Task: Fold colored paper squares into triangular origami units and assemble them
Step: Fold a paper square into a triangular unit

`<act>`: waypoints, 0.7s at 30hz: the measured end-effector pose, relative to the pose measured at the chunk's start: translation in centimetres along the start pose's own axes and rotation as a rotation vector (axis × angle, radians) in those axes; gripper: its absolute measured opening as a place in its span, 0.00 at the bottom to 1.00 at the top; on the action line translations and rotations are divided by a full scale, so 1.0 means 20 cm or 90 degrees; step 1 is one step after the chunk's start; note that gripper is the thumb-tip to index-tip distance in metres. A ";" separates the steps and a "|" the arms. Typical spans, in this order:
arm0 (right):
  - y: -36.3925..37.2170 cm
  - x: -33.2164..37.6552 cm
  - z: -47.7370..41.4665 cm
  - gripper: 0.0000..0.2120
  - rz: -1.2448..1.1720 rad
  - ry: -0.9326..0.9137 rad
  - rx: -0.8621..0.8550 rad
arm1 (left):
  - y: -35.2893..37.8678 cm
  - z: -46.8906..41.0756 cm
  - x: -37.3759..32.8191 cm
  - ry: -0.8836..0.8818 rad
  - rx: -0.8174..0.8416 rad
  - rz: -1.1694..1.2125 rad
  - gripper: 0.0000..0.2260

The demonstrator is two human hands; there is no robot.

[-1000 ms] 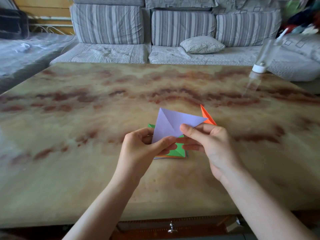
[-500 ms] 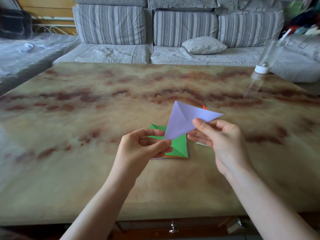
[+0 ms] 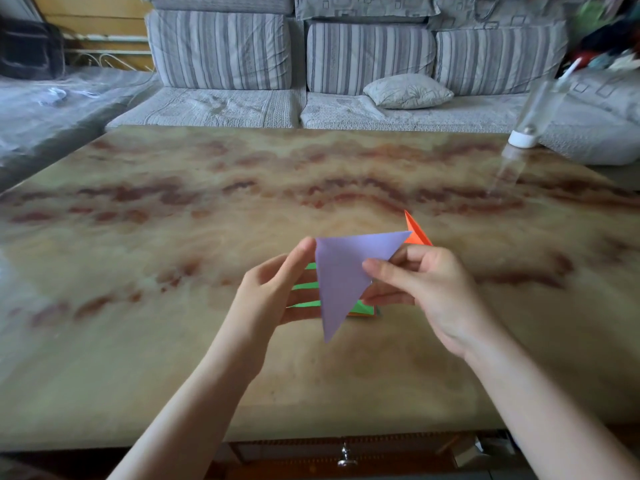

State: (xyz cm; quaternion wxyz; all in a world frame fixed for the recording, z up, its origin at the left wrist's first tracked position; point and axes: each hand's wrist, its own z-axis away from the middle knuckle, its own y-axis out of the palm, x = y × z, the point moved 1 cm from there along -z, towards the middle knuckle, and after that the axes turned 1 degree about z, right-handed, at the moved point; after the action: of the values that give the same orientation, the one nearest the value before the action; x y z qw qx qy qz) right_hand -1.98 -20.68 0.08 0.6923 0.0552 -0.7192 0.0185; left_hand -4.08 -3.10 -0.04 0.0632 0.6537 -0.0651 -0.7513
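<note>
Paper triangle [image 3: 341, 278] above stack [image 3: 365, 308] on table [image 3: 173, 237]

Marbled tan table [image 3: 173, 375] in front of me. On it: green paper [image 3: 366, 309] with an orange edge under, probably a stack. Folded orange unit [image 3: 414, 232] just beyond. Blurry clear bottle [image 3: 535, 109] at far right edge.
</note>
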 end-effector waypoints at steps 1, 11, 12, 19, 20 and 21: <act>0.01 0.00 0.01 0.04 0.030 -0.004 0.011 | 0.00 0.00 0.01 0.007 0.008 -0.018 0.17; 0.05 -0.01 0.03 0.09 0.132 -0.173 0.048 | -0.03 -0.04 0.05 0.062 -0.031 0.073 0.07; 0.06 -0.01 0.03 0.11 0.168 -0.185 0.076 | -0.04 -0.04 0.05 0.060 -0.029 0.091 0.07; 0.08 -0.02 0.03 0.14 0.203 -0.210 0.094 | -0.02 -0.01 0.05 0.067 0.039 0.127 0.11; 0.07 -0.02 0.02 0.14 0.204 -0.210 0.092 | -0.02 -0.01 0.05 0.071 0.045 0.127 0.12; 0.07 -0.03 0.02 0.15 0.204 -0.210 0.090 | -0.02 -0.01 0.05 0.075 0.049 0.130 0.12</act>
State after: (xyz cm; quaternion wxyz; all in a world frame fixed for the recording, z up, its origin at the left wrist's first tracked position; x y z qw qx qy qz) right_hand -2.50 -19.26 -0.39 0.5478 -0.0085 -0.8193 0.1692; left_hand -3.97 -2.88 -1.07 0.1183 0.6888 -0.1562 -0.6980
